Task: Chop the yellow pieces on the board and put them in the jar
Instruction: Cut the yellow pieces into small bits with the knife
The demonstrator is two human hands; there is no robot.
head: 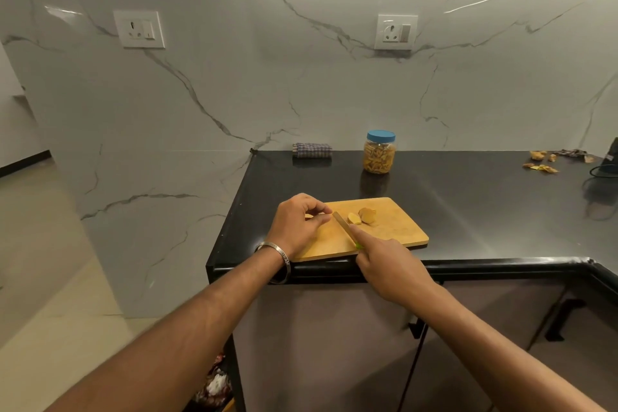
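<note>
A wooden cutting board (394,231) lies at the front edge of a black counter. Two yellow pieces (363,216) sit near its middle. My right hand (388,261) grips a knife (344,226) with a green handle, forefinger along its back, the blade slanting up-left on the board just left of the pieces. My left hand (297,224) rests on the board's left end, fingers curled, pinching a small yellow bit at its fingertips beside the blade tip. A clear jar (379,154) with a blue lid, holding yellow sticks, stands closed behind the board.
A folded checked cloth (312,149) lies at the back by the marble wall. Yellow scraps (541,162) and a dark appliance with a cord (608,160) sit at the far right. The counter's left edge drops to the floor just left of the board.
</note>
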